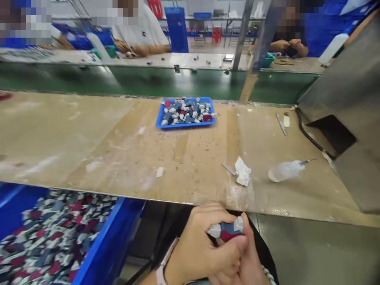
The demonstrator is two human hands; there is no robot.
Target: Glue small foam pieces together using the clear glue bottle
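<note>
Just off the table's front edge, my left hand (204, 245) is closed on a small blue-grey, dark red and pale grey moulded piece (227, 231). My right hand (251, 251) presses against it from the right, with fingers at its right end. The two hands touch, and some of their fingers are hidden behind each other. The piece lies sideways between them; its exact kind is unclear. Similar pieces fill a blue tray (187, 126) at the table's far side and a large blue bin (101, 241) at lower left.
On the tan table (118, 158) lie crumpled white tissue (243, 171) beside a thin blade-like tool (229, 169), a clear squeeze bottle (286, 171) with a needle tip, and another thin tool (282, 124). A metal housing (353, 103) stands right. Other people work across the green belt (142, 81).
</note>
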